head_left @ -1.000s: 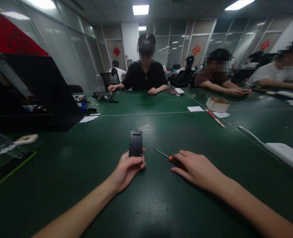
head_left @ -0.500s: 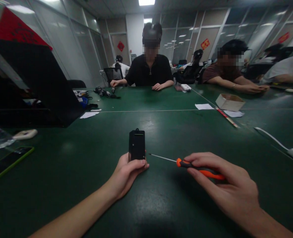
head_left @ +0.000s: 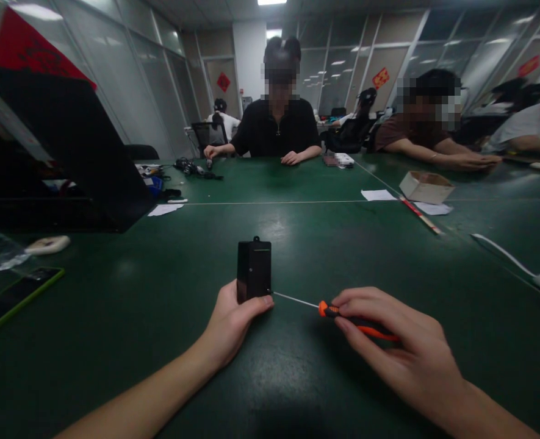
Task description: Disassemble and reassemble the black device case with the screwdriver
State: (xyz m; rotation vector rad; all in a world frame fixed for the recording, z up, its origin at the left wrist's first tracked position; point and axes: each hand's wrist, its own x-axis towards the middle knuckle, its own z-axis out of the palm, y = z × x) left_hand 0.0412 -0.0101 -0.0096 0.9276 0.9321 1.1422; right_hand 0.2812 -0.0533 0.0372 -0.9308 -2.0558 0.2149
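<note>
My left hand (head_left: 237, 323) is closed around the lower part of a small black box (head_left: 254, 268), holding it upright above the green table. A small tab with a hole tops the box, and screw spots show on its faces. In my right hand (head_left: 402, 341) is a screwdriver (head_left: 329, 309) with an orange and black handle, gripped between thumb and fingers. Its thin metal shaft points left, and the tip meets the lower right edge of the box, near my left thumb. Whether the tip sits in a screw is too small to tell.
A phone with a green edge (head_left: 22, 302) and a white mouse-like object (head_left: 47, 245) lie at left, below a large black case (head_left: 68, 146). An open carton (head_left: 428, 188), papers (head_left: 378, 195) and a white cable (head_left: 503, 253) are at right. A person in black (head_left: 276, 128) sits opposite.
The screwdriver has moved left, so its tip now meets the box instead of standing just short of it. The box has turned slightly, showing more of its left side.
</note>
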